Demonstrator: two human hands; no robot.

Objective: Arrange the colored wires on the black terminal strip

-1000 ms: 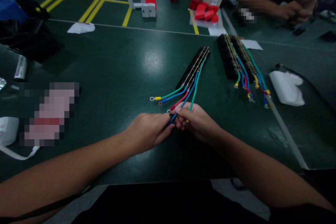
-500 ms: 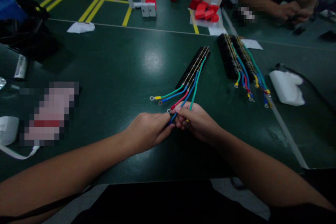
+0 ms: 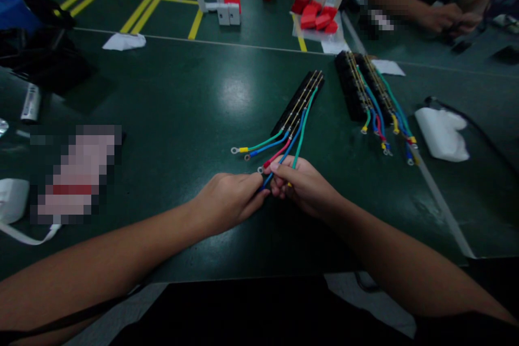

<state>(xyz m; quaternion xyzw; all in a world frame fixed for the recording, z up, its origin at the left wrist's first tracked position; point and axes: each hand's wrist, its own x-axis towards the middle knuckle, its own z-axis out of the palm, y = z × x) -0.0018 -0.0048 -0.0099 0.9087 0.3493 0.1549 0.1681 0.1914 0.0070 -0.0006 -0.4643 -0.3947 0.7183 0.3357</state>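
1. Thing in hand: a black terminal strip [image 3: 299, 98] w/ coloured leads. It lies flat on the green tabletop [image 3: 182, 108], just fwd of both hands and a bit right of centre.
2. Long axis is diagonal. The near end points at the hands and the far end runs up-right, away from me. The leads leave the near end and fan back toward me.
3. Left hand [image 3: 229, 200]: knuckles up, fingers curled closed, tips pinching the tail of a blue lead [image 3: 264, 184] in the small gap btw the hands.
4. Right hand [image 3: 304, 186]: also closed, wrapped on the long green lead [image 3: 302, 132], which drops into the fist. A bit of yellow sleeve shows at the fingers. I can't tell whether it grips the blue lead too.
5. Nearness: the fingertips of the two hands nearly meet. The right hand sits in line w/ the strip's axis, so it's the nearer one. The left comes in from the side.
6. Loose leads:
   - The short green lead [image 3: 255, 147] and second blue lead [image 3: 265, 150] splay left. Their ring lugs rest on the tabletop, apart from the hands.
   - The red lead [image 3: 278, 157] ends just beside the right index tip.
7. Arms: both forearms are bare, low over the tabletop, converging in a V from the near edge.
8. Around:
   - Two more wired strips [image 3: 357, 86] lie to the right, well apart.
   - A white bag [image 3: 441, 135] sits beyond them.
   - Red parts [image 3: 320, 19] and a co-worker's hands [image 3: 446, 16] are at the far side.
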